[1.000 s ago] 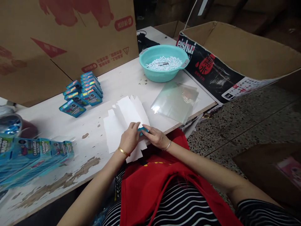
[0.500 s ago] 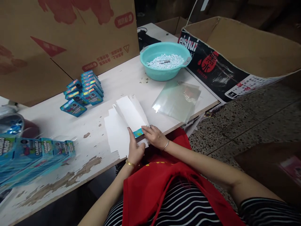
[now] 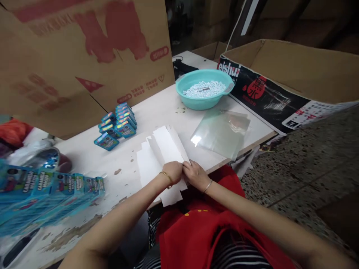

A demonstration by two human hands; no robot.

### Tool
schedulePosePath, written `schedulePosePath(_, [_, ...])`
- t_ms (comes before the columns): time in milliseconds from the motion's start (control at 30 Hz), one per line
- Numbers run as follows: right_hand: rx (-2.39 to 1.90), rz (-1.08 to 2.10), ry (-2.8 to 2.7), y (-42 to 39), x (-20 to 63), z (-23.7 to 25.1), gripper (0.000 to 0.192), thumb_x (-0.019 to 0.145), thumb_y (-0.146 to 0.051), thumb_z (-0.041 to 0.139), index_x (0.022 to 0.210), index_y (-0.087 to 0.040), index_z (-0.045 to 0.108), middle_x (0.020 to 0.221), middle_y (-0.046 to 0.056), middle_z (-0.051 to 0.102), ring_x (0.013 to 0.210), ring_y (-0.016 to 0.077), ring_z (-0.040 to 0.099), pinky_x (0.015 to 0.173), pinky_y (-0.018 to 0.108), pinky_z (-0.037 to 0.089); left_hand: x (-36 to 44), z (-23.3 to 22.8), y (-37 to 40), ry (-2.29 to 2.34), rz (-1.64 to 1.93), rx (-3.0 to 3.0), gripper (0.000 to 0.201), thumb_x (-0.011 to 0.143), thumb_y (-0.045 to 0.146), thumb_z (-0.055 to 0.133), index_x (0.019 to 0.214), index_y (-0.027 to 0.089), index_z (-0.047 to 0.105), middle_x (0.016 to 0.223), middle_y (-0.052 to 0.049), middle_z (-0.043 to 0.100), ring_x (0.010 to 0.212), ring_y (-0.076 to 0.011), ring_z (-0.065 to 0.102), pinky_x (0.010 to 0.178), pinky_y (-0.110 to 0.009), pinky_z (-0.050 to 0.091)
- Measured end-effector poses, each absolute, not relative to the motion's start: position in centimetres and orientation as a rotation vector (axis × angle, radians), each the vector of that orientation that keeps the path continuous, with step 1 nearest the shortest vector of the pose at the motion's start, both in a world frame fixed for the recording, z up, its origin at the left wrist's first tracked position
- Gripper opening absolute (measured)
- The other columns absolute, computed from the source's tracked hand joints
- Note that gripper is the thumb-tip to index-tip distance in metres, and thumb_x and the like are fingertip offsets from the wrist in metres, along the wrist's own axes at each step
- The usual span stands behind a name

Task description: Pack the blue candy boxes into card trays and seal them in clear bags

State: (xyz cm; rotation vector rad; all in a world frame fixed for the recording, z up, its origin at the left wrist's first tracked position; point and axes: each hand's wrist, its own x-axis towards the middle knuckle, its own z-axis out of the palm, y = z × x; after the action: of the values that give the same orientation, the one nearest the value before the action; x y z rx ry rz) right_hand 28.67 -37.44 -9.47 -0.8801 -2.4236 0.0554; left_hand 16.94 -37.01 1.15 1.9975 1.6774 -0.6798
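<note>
Flat white cardboard carton blanks point(image 3: 168, 144) lie overlapping at the table's front edge, their notched ends and fold lines showing. My left hand point(image 3: 172, 172) is closed over the near part of the blanks. What its fingers hold is hidden behind the hand. Right beside it, my right hand point(image 3: 195, 176) pinches the near right edge of the top carton blank, and the fingertips of both hands almost meet. Small blue filled cartons point(image 3: 125, 129) stand grouped to the left, one leaning apart in front.
Clear plastic sheets point(image 3: 221, 132) lie to the right. Behind them is a turquoise basin point(image 3: 203, 102) of small pale pieces. A large cardboard box point(image 3: 134, 74) borders the back; an opened box point(image 3: 260, 97) stands right. Wrapped blue cartons point(image 3: 56, 198) and a metal bowl point(image 3: 60, 160) are left.
My left hand has moved up and right over the carton blanks, next to my right hand. The blue printed flap seen between the hands is now hidden. The view has shifted.
</note>
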Motion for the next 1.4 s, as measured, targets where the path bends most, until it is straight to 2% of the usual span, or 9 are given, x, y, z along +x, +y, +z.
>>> schedulePosePath(400, [-0.789, 0.154, -2.138, -37.8, 27.9, -10.4, 0.02, 0.086, -0.004, 0.038, 0.094, -0.013, 0.053, 0.119, 0.016, 0.052, 0.089, 0.0208, 0.052, 0.071, 0.034, 0.049, 15.3, 0.6, -34.7, 1.635, -0.598, 1.836, 0.04, 0.074, 0.023, 0.065, 0.11, 0.011, 0.051, 0.105, -0.011, 0.064, 0.095, -0.026, 0.062, 0.078, -0.031, 0.051])
schedulePosePath(533, [-0.7, 0.592, -2.025, -37.3, 29.2, -7.9, 0.065, 0.085, -0.023, 0.052, 0.142, -0.015, 0.023, 0.148, 0.017, 0.023, 0.125, 0.0265, 0.04, 0.092, 0.039, 0.048, 14.6, 0.3, -34.2, 1.639, -0.587, 1.748, 0.041, 0.071, 0.019, 0.065, 0.111, 0.014, 0.053, 0.1, -0.007, 0.066, 0.089, -0.0223, 0.064, 0.071, -0.026, 0.05])
schedulePosePath(633, [-1.076, 0.939, -1.824, -35.3, 29.4, -5.8, 0.088, 0.084, -0.04, 0.055, 0.149, -0.015, 0.001, 0.147, 0.018, 0.023, 0.121, 0.0261, 0.045, 0.094, 0.04, 0.047, 15.6, 0.3, -34.7, 1.715, -0.576, 1.767, 0.044, 0.072, 0.017, 0.062, 0.114, 0.01, 0.052, 0.105, -0.014, 0.064, 0.097, -0.0291, 0.062, 0.08, -0.034, 0.051])
schedulePosePath(800, [-1.363, 1.217, -2.193, -31.5, 27.7, -4.4, 0.043, 0.09, -0.018, 0.038, 0.131, -0.01, 0.048, 0.121, 0.015, 0.055, 0.112, 0.0232, 0.053, 0.096, 0.033, 0.042, 17.9, 0.5, -36.1, 1.788, -0.51, 1.764, 0.049, 0.075, 0.013, 0.058, 0.122, 0.006, 0.048, 0.11, -0.019, 0.062, 0.101, -0.0315, 0.061, 0.084, -0.039, 0.051])
schedulePosePath(1000, [-1.379, 0.902, -2.705, -30.5, 27.5, -2.4, 0.057, 0.089, -0.013, 0.037, 0.145, -0.023, 0.03, 0.115, 0.011, 0.062, 0.102, 0.0255, 0.061, 0.078, 0.034, 0.046, 15.7, 3.0, -37.3, 1.629, -0.094, 1.985, 0.026, 0.084, 0.023, 0.057, 0.109, 0.015, 0.06, 0.115, -0.009, 0.062, 0.096, -0.0198, 0.061, 0.087, -0.028, 0.049])
schedulePosePath(1100, [-1.354, 0.731, -2.852, -30.6, 27.3, -1.6, 0.057, 0.087, -0.007, 0.034, 0.141, -0.026, 0.036, 0.109, 0.01, 0.063, 0.095, 0.0256, 0.063, 0.071, 0.033, 0.046, 11.9, 4.7, -35.6, 1.668, 0.267, 2.304, 0.038, 0.088, 0.022, 0.051, 0.124, 0.013, 0.052, 0.129, -0.011, 0.053, 0.114, -0.02, 0.052, 0.1, -0.031, 0.042])
schedulePosePath(1200, [-1.324, 0.584, -2.89, -30.7, 26.8, -1.8, 0.058, 0.086, -0.003, 0.032, 0.139, -0.026, 0.038, 0.107, 0.01, 0.063, 0.093, 0.0254, 0.063, 0.068, 0.033, 0.046, 7.8, 4.9, -32.7, 1.69, -0.05, 2.58, 0.072, 0.076, 0.025, 0.066, 0.14, 0.011, 0.035, 0.143, -0.016, 0.038, 0.136, -0.0306, 0.028, 0.113, -0.047, 0.023])
schedulePosePath(1300, [-1.269, 0.411, -2.905, -31.1, 26.3, -2.8, 0.061, 0.085, 0.0, 0.031, 0.141, -0.024, 0.036, 0.104, 0.012, 0.062, 0.09, 0.0246, 0.062, 0.064, 0.032, 0.045, 5.2, 3.4, -30.8, 1.562, -0.586, 2.512, 0.037, 0.088, 0.021, 0.05, 0.124, 0.015, 0.053, 0.116, -0.014, 0.061, 0.11, -0.0282, 0.056, 0.097, -0.045, 0.042])
schedulePosePath(1400, [-1.255, 0.295, -2.923, -31.8, 25.9, -3.7, 0.059, 0.087, -0.002, 0.032, 0.142, -0.022, 0.036, 0.105, 0.014, 0.06, 0.088, 0.0246, 0.06, 0.062, 0.032, 0.044, 4.0, 1.4, -30.8, 1.483, -0.657, 2.55, 0.037, 0.094, 0.014, 0.029, 0.122, 0.016, 0.053, 0.107, -0.012, 0.064, 0.095, -0.0243, 0.062, 0.08, -0.038, 0.049])
